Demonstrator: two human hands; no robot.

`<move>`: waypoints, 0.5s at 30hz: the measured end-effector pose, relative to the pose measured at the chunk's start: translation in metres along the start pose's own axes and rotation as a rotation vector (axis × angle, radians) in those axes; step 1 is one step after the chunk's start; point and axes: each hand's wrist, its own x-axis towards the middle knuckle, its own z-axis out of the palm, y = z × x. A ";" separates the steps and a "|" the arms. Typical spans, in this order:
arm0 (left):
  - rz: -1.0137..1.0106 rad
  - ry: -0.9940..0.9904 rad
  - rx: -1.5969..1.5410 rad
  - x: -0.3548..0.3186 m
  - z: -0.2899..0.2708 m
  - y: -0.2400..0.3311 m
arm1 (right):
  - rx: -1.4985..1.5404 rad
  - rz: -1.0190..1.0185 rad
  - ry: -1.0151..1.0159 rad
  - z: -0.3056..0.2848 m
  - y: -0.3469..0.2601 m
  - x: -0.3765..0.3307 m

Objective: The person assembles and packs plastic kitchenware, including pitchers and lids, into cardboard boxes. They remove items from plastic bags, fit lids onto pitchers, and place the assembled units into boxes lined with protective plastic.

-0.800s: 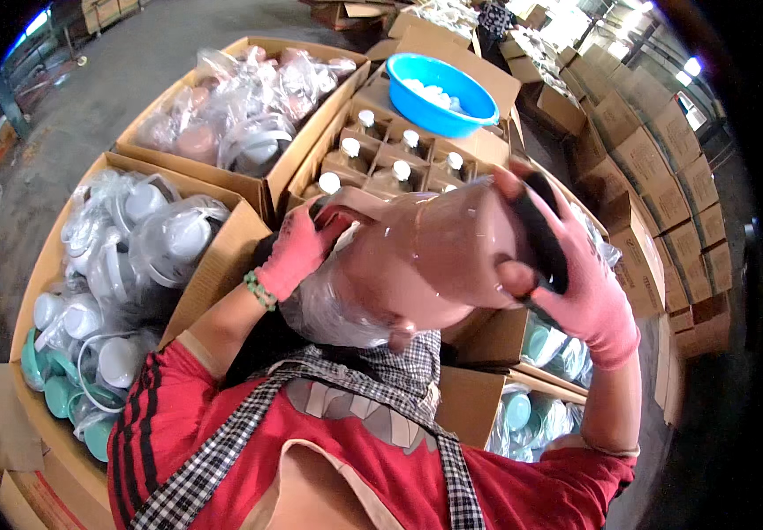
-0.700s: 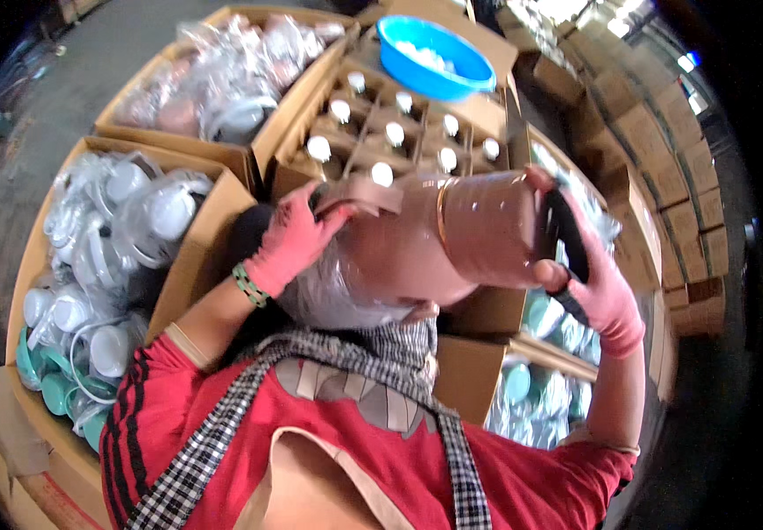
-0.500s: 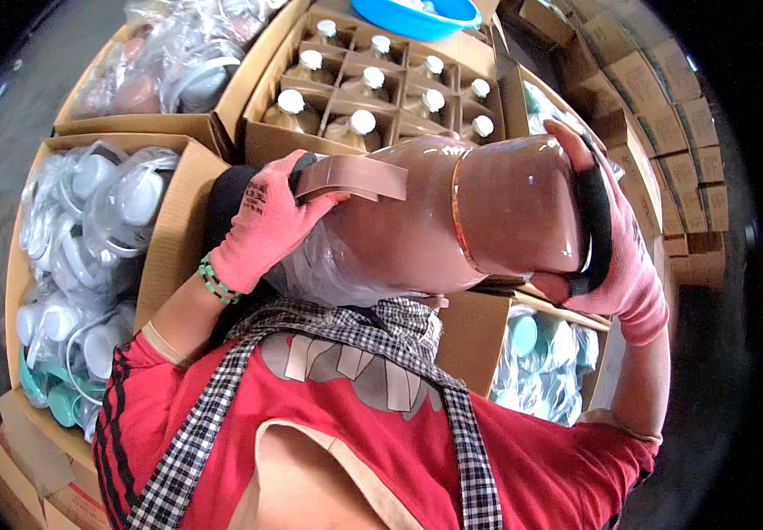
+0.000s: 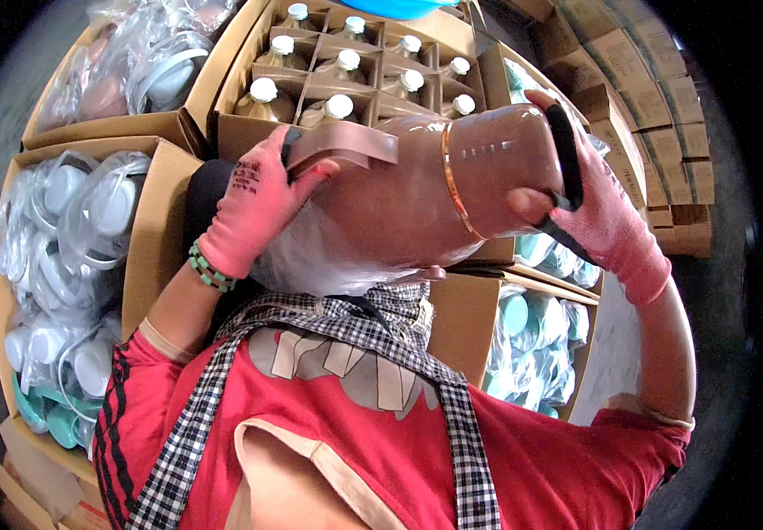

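Observation:
A large glossy pinkish-brown thermos jug (image 4: pixel 381 190) lies on its side before my chest, with a thin orange-gold band around it. My left hand (image 4: pixel 253 199), in a pink glove, is closed on the jug's handle (image 4: pixel 337 141). My right hand (image 4: pixel 589 194), also gloved in pink with dark edging, spans the jug's right end, the thumb on the near side and fingers at the far side. Clear plastic wrap (image 4: pixel 297 252) hangs about the jug's left end. A small knob (image 4: pixel 432 274) shows on its near side.
Behind the jug stands a divided carton (image 4: pixel 311 93) of white-capped bottle-shaped liners. Cartons of bagged grey lids (image 4: pixel 63 190) are at the left, and a carton of bagged turquoise parts (image 4: pixel 531 344) is at the right. Stacked boxes (image 4: pixel 664 97) line the far right. A blue basin (image 4: pixel 399 7) shows at the top.
My right hand has shifted its grip on the jug's end, with the thumb now higher on the near side. The jug has moved slightly left and its right end has tilted up.

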 end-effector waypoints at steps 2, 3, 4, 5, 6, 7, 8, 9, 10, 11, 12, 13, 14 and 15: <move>0.032 -0.007 0.017 -0.003 -0.002 0.001 | 0.043 -0.036 -0.005 -0.003 -0.009 -0.001; 0.072 0.012 0.050 -0.009 -0.001 0.002 | 0.068 -0.051 -0.010 -0.004 -0.014 -0.002; 0.111 0.030 0.083 -0.013 -0.001 0.002 | 0.079 -0.046 -0.040 -0.006 -0.014 -0.003; 0.103 0.029 0.084 -0.016 0.001 0.002 | 0.070 0.007 -0.055 -0.005 -0.017 -0.004; 0.103 0.032 0.091 -0.016 0.001 0.003 | 0.059 0.060 -0.060 -0.005 -0.022 -0.004; 0.103 0.035 0.096 -0.017 0.001 0.004 | 0.048 0.113 -0.064 -0.005 -0.025 -0.005; 0.155 0.070 0.095 -0.019 0.004 0.003 | -0.016 0.081 -0.016 -0.004 -0.026 -0.009; 0.206 0.110 0.105 -0.020 0.007 -0.001 | 0.004 0.161 -0.070 -0.008 -0.031 -0.006; 0.257 0.150 0.116 -0.021 0.009 -0.004 | 0.025 0.241 -0.124 -0.014 -0.040 -0.002; 0.235 0.125 0.076 -0.023 0.008 -0.004 | 0.047 0.318 -0.179 -0.017 -0.047 0.002; 0.218 0.112 0.037 -0.024 0.005 -0.002 | -0.145 0.294 -0.106 -0.016 -0.057 0.006; 0.198 0.088 -0.002 -0.026 0.003 0.003 | -0.593 0.233 0.034 -0.011 -0.070 0.004; 0.205 0.072 -0.074 -0.026 -0.001 0.008 | -0.590 0.023 0.041 -0.003 -0.079 0.012; 0.245 0.054 -0.075 -0.029 -0.002 0.014 | -0.582 -0.189 0.044 0.010 -0.091 0.019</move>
